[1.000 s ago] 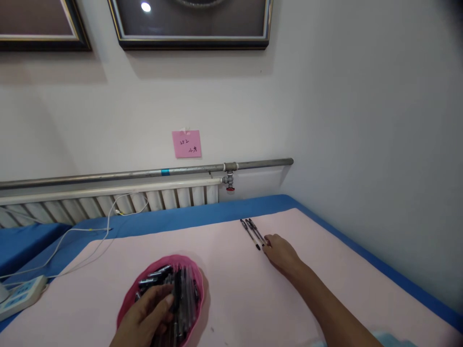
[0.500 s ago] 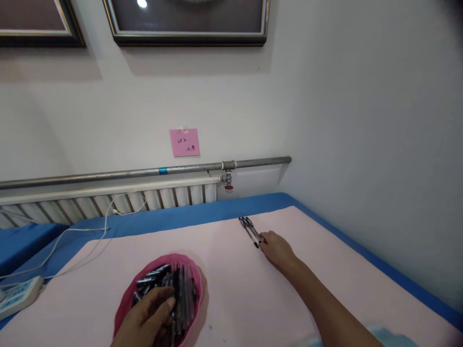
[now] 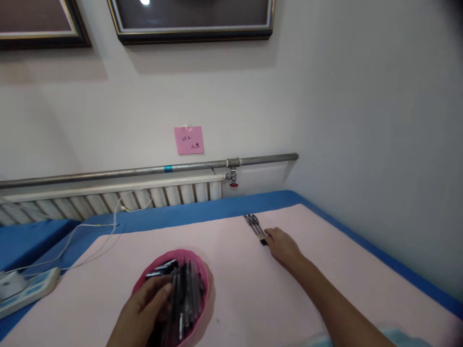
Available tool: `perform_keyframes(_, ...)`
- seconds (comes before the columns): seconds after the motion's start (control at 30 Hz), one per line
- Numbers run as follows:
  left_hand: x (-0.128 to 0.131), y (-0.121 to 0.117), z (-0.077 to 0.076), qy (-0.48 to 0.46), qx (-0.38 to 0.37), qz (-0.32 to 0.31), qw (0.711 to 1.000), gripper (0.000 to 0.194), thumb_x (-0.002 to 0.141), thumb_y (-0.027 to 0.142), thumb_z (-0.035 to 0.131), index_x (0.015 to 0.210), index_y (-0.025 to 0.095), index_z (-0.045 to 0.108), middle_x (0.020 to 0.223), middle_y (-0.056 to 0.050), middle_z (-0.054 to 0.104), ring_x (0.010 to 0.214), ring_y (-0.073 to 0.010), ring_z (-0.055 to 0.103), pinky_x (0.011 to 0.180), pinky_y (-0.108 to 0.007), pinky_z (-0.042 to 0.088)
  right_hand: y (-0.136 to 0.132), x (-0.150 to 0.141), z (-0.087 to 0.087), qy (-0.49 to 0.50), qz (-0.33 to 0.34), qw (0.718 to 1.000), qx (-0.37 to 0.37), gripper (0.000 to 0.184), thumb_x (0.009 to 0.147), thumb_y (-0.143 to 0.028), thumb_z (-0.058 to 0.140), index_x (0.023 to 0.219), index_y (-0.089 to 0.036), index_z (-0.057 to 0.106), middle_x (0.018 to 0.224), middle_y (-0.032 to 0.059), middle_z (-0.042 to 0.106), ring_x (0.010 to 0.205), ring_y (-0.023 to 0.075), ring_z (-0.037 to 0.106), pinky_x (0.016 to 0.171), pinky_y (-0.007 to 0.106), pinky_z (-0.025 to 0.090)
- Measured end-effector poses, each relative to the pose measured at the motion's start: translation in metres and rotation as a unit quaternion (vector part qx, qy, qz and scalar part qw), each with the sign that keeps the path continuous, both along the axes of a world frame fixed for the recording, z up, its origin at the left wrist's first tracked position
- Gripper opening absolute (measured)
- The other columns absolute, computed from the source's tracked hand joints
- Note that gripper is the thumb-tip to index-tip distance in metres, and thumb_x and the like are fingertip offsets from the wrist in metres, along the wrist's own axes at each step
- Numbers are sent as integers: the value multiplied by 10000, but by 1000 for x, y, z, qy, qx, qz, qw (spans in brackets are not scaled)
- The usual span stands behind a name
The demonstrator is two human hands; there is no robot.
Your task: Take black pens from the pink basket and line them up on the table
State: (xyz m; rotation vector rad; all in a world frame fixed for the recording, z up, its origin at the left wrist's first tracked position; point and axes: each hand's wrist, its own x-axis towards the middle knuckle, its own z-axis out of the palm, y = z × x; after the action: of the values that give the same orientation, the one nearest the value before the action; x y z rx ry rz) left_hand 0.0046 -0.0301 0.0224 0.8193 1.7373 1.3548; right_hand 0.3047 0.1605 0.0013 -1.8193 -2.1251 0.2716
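My left hand (image 3: 144, 308) is over a pink basket (image 3: 208, 284) with a scalloped rim, its thumb and fingers closed on a pen (image 3: 175, 289). Many clear-barrelled and dark pens (image 3: 191, 294) fill the basket; the palm covers some of them. Farther off to the right, my right hand (image 3: 284, 246) has its fingers closed at the near right side of a small row of black-and-clear pens (image 3: 257, 227). These pens lie side by side on the pink sheet, and the fingers partly hide them.
The pink sheet (image 3: 231, 284) lies over a blue cloth (image 3: 202, 210). At the left are a white power strip (image 3: 39, 288) and a white cable (image 3: 115, 217). Behind the table run a radiator (image 3: 173, 195) and a metal pipe with a red-handled valve (image 3: 233, 184). A wall stands on the right.
The view has shifted slightly. My left hand has lifted a pen a little among those in the basket. At the row, the right hand's pen now lies closely alongside the others, their near ends level.
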Motion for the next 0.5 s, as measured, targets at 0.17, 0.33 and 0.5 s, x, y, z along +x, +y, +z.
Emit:
perform_keyframes(0.17,-30,-1,8,97,26,127,987,289,650,400,639,835,178,633,661,-1,636,564,-143,543,531,-236,416,-10,-17,16,82,13,996,32,287,849,-201,343,1001,-155,582,1072,102,612,969,213,564,819,284,394)
perform_keyframes(0.33,-41,7,-7,270,-26,107,957,212,763,302,489,884,188,620,844,-52,669,782,-197,600,713,-305,444,-40,-57,15,129,194,972,19,206,816,-265,357,783,-216,555,748,21,646,699,192,589,623,277,411)
perform_keyframes(0.5,-27,18,-15,442,-26,31,896,254,774,139,397,876,183,626,906,-72,651,880,-207,560,789,-323,401,-61,-76,0,85,246,965,-11,205,825,-219,324,717,-205,498,671,27,596,622,180,545,558,275,349)
